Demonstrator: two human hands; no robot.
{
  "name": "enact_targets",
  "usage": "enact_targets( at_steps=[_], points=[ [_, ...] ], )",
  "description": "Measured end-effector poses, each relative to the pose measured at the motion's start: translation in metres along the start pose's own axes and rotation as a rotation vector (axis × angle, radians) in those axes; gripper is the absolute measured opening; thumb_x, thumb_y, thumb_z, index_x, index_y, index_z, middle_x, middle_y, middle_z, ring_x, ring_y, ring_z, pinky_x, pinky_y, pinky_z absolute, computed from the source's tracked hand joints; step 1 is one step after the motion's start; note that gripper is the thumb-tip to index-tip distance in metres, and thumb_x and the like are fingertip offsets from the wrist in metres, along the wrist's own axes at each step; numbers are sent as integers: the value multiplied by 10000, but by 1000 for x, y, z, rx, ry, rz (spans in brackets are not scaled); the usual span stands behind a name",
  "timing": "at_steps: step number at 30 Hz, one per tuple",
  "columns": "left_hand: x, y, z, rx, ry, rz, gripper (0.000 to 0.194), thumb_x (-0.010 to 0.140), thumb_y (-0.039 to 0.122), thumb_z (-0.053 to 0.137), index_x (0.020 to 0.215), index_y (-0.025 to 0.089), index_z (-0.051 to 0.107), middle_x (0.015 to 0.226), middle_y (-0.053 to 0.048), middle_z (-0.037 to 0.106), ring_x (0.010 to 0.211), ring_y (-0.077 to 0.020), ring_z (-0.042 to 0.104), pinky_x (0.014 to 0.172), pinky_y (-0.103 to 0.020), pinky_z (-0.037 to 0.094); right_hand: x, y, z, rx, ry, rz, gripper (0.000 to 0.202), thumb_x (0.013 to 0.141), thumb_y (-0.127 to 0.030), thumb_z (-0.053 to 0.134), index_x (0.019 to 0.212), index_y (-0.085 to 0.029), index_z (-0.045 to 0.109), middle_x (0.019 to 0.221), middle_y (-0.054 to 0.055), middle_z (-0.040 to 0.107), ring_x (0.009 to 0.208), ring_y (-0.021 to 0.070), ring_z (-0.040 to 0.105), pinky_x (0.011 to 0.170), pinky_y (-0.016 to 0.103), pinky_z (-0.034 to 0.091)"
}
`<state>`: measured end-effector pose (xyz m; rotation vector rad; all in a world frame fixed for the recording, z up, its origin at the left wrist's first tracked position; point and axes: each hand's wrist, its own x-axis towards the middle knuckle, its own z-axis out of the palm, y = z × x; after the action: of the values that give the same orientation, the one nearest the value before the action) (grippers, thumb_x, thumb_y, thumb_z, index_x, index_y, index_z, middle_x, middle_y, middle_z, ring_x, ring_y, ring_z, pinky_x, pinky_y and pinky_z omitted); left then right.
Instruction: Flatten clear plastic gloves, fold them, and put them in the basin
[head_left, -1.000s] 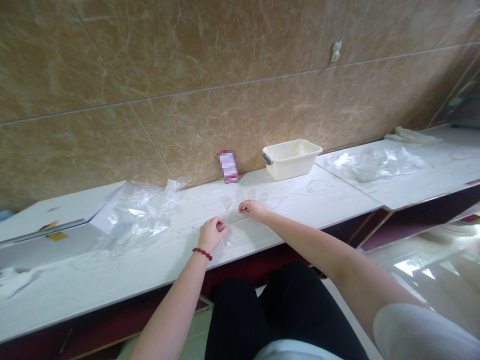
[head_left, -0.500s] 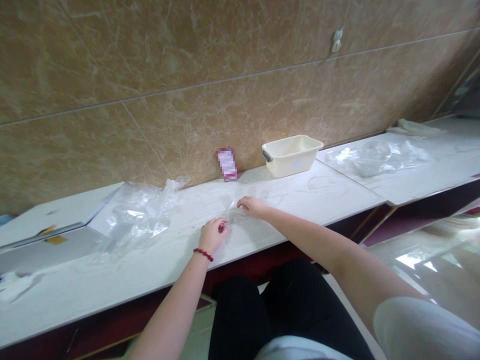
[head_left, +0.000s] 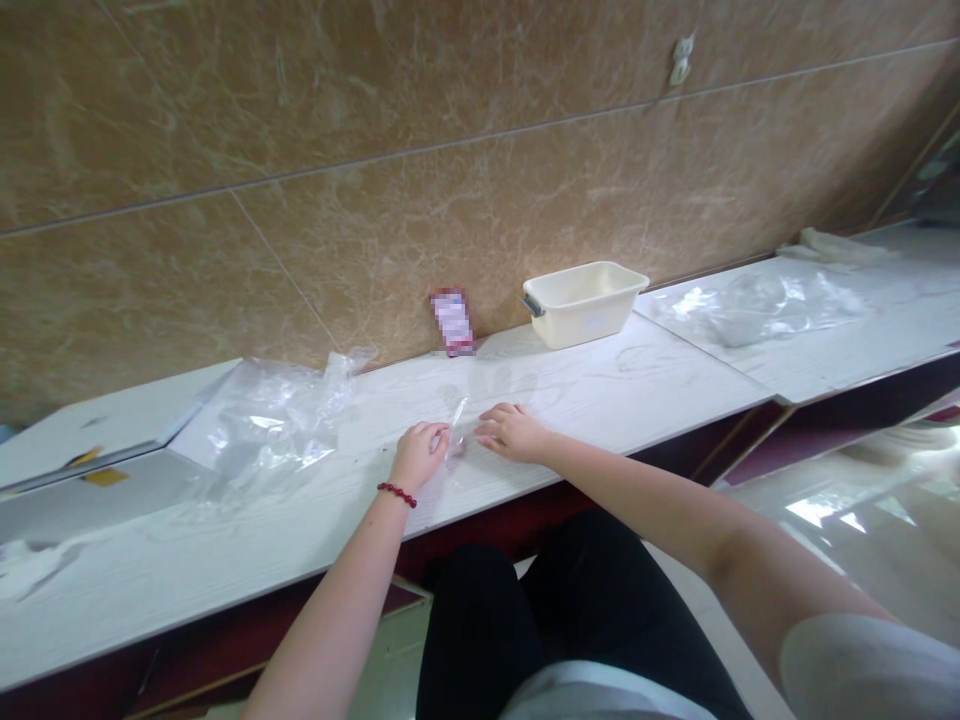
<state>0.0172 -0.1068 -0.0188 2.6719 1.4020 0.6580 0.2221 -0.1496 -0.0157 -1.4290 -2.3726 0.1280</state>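
Observation:
Between my hands, over the white wood-grain counter [head_left: 637, 385], is a small clear plastic bag [head_left: 456, 425]. My left hand [head_left: 421, 452], with a red bead bracelet at its wrist, pinches the bag's left edge. Something small and reddish shows faintly inside or behind the plastic; it is too unclear to name. Just right of the bag, my right hand [head_left: 514, 433] has its fingers apart, and nothing is seen in them.
A cream plastic bin [head_left: 589, 315] stands by the wall, right of a propped phone [head_left: 453, 322]. Crumpled clear plastic [head_left: 281, 425] and an open white box [head_left: 120, 410] lie left. More clear plastic [head_left: 757, 308] and pale cloth [head_left: 832, 246] lie right.
My right hand has moved slightly down and right, its fingers now more spread. My left hand has shifted a little up and left, and the clear bag now stands up at its fingertips.

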Motion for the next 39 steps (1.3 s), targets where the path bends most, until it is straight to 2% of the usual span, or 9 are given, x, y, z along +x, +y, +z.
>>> enact_targets(
  at_steps=[2,5,11,15,24,32,39],
  points=[
    [5,-6,-1,45,-10,66,320,766,363,406,1010,227,563,974,-51,559,925,-175,481,848,-319,351,0,1,1,-13,-12,15,372,818,-446,305,1027,-262,551,1121,44,485,1037,208,342,823,383,254],
    [13,-15,-2,105,-88,134,360,742,422,434,1064,293,532,1124,-49,477,1045,-203,404,909,-368,289,1,3,1,-18,-9,27,378,820,-454,291,1045,-277,538,1151,44,455,1051,213,319,825,390,246],
    [21,-28,0,142,-243,129,421,724,540,380,1077,353,510,1274,5,341,1181,-257,230,952,-420,198,0,2,3,-19,13,31,373,816,-461,294,1048,-299,535,1148,42,450,1055,223,303,829,405,231],
    [24,-33,2,147,-309,145,498,695,585,379,1127,352,461,1305,2,303,1203,-266,190,958,-429,176,-1,0,3,-31,16,38,361,820,-448,294,1044,-303,536,1154,40,442,1068,219,287,848,406,206],
    [24,-41,1,131,-341,166,525,692,581,395,1162,348,419,1314,-23,293,1215,-269,161,949,-448,179,-2,-1,3,-42,82,76,375,832,-428,270,1008,-262,557,1089,55,486,1043,219,311,846,398,220],
    [18,-39,1,110,-235,174,483,777,472,342,1233,312,321,1316,-18,297,1218,-229,161,960,-417,174,-1,-2,3,-32,75,99,363,827,-422,284,996,-265,565,1084,50,495,1027,224,315,823,386,238],
    [19,-33,-4,111,-326,184,490,712,573,370,1166,390,390,1352,20,217,1231,-274,91,957,-458,100,0,-2,4,-81,83,96,340,833,-405,282,1001,-290,554,1084,37,491,1019,211,326,815,373,249]
  ],
)
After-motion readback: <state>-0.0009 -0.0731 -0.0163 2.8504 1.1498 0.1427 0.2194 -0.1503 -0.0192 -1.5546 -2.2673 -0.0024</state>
